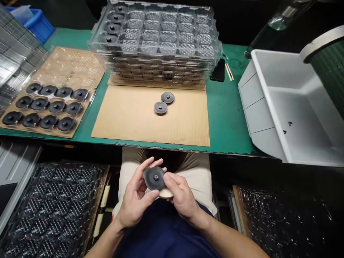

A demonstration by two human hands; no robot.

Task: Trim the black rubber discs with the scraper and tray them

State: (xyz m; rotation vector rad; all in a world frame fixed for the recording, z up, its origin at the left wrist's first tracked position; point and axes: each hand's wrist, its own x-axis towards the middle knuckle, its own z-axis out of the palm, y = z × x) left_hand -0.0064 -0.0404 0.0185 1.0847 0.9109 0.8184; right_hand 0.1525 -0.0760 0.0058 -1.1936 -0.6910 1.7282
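Note:
Above my lap I hold a black rounded disc with a small central stud (154, 178). My left hand (138, 197) curls round its left side, with the thumb at the lower edge and the fingertips behind the top. My right hand (181, 193) pinches its right edge, thumb on the front face. A pale, flat, rounded piece (166, 194) shows just under the disc, by my right hand; how it is held is hidden. On the cardboard sheet (129, 118) lie two similar black discs, a nearer one (160, 108) and a farther one (168, 97), edges touching or overlapping.
Stacked clear trays (161, 68) stand behind the cardboard, black discs in the top tray's left column. Another clear tray (77, 68) at left holds several discs. A grey bin (271, 104) with small dark bits stands right. More trays (59, 204) sit below the table's left side.

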